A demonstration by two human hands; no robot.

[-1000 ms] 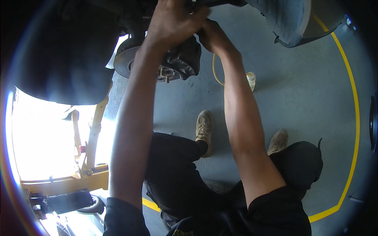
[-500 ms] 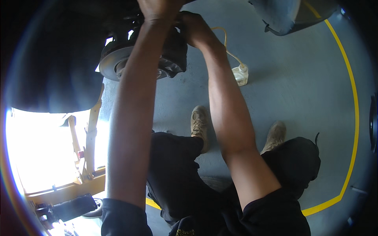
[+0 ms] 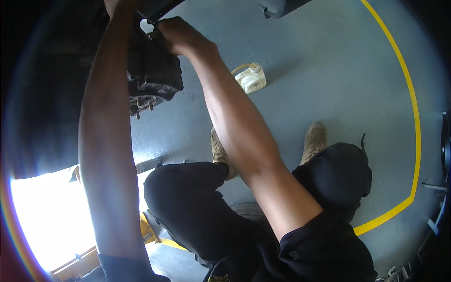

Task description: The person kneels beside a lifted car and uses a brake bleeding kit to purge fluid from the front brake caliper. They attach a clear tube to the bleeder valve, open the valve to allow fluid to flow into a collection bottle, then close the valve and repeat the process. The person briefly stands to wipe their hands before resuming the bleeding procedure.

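The dark brake caliper (image 3: 157,70) sits at the upper left, with wheel studs (image 3: 144,104) showing beneath it. My right hand (image 3: 178,36) is at the caliper's upper end, its fingers bent inward beside a small brass-coloured part. What they close on is hidden behind the hand. Farther up and left, my left hand (image 3: 118,6) reaches into the wheel area; the top edge of the picture cuts it off and its fingers cannot be seen. A translucent plastic bottle (image 3: 253,81) stands on the floor right of my right forearm, with a yellowish hose (image 3: 242,66) running into its neck.
The dark wheel arch (image 3: 47,94) fills the left side. A yellow metal frame (image 3: 77,263) lies at the lower left. Yellow tape (image 3: 408,80) curves along the grey floor at the right. My boots (image 3: 314,141) and bent knees are below.
The view has shifted, so the bottle and the brake parts appear farther left. Both hands remain up by the caliper; less of the brake disc and yellow frame shows now.
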